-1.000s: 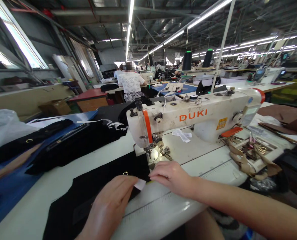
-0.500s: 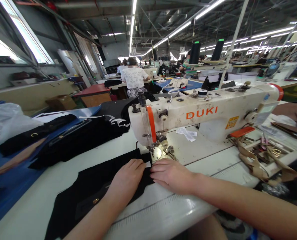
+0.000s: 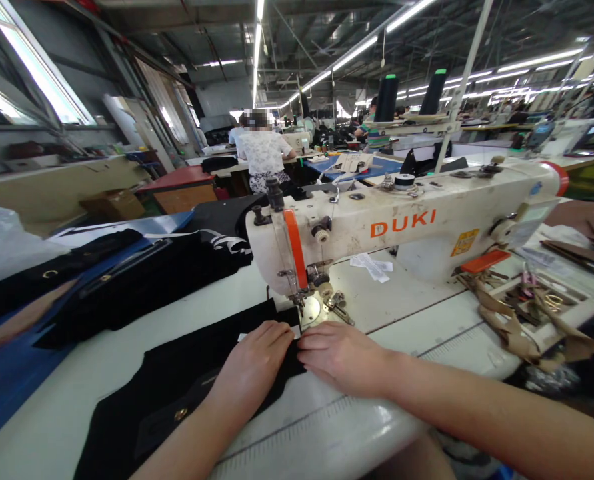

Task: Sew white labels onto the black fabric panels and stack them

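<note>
Head view: the left hand (image 3: 257,363) and right hand (image 3: 344,357) lie flat, fingers together, pressing the black cloth (image 3: 177,387) down near the front edge of the bench (image 3: 417,320), grasping nothing. Their fingertips sit just before the needle (image 3: 297,303) of the sewing machine (image 3: 401,230), so a finger could be pricked, or the cloth could skew. More dark cloth (image 3: 141,280) is piled toward the left edge; metal clips (image 3: 527,297) lie at the right.
</note>
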`<state>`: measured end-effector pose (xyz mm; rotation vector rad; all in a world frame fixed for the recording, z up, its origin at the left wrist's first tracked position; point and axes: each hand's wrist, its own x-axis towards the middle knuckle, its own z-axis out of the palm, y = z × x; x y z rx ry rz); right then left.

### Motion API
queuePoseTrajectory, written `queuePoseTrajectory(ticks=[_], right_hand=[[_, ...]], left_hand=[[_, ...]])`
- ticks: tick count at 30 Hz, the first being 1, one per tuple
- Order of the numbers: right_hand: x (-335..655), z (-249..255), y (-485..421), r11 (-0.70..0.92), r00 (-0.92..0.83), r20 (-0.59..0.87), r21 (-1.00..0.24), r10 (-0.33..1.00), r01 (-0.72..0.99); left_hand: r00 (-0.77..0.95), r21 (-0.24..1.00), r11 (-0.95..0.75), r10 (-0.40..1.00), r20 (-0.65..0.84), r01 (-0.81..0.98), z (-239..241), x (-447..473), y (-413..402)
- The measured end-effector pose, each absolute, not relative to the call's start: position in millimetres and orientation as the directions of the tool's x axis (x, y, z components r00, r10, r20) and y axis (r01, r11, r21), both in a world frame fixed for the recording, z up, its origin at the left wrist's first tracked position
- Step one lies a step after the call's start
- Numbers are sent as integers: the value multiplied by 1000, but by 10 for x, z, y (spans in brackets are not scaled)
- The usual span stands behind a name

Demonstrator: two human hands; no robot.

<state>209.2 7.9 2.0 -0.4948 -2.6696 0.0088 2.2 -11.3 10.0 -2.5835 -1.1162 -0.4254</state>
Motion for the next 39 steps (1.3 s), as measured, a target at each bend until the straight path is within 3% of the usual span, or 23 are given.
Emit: queuePoseTrajectory(ticks=[7, 14, 18, 30, 39], right_hand=[[2097, 30, 64, 936, -846, 406, -83, 345, 342], [2102, 40, 161, 841, -709, 467, -179, 529, 510], [2051, 62, 212, 840, -746, 400, -146, 533, 523], [2059, 48, 353, 879, -826, 353, 24, 439, 477], [2085, 51, 487, 847, -806, 328, 31, 493, 531]], left_hand=[[679, -185, -676, 601, 422, 714, 62, 10, -108], [667, -214, -647, 617, 418, 732, 44, 17, -122], [664, -217, -638, 636, 393, 739, 67, 50, -159], [503, 46, -526, 833, 229, 849, 71, 8, -270], [515, 61, -540, 826, 228, 840, 62, 52, -29]])
